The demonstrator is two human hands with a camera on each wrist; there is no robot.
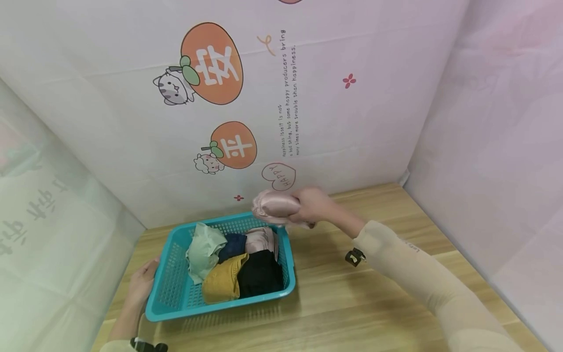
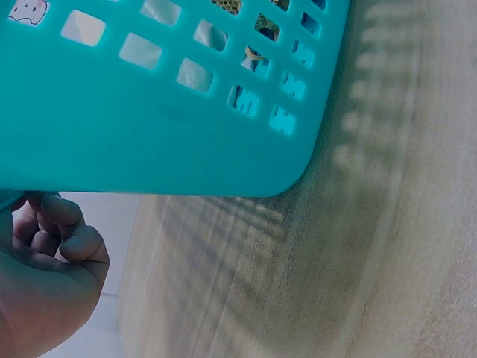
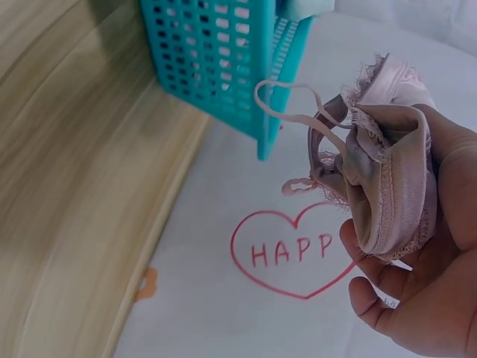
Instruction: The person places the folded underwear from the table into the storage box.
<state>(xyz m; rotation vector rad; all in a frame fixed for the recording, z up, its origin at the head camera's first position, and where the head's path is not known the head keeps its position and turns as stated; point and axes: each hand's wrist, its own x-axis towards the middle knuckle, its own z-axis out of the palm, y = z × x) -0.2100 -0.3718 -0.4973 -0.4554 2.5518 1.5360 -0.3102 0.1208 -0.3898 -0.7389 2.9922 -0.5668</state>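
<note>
My right hand (image 1: 311, 205) holds a pale pink satin bra (image 1: 277, 204) with lace edging, raised over the back right corner of a turquoise plastic basket (image 1: 173, 315). Thin pink straps (image 3: 298, 118) dangle from the bra in the right wrist view. At the basket's left side, my left hand (image 1: 142, 283) grips the rim with curled fingers (image 2: 82, 242). Inside the basket lie a mint green garment (image 1: 205, 249), a navy one (image 1: 233, 247), a folded pink one (image 1: 261, 239), a mustard yellow one (image 1: 224, 281) and a black one (image 1: 260, 275).
A light wooden table (image 1: 343, 308) carries the basket, which casts a shadow in front. White printed cloth (image 1: 316, 112) hangs behind, with more cloth walls at left and right. A small black device (image 1: 354, 256) sits at the right sleeve.
</note>
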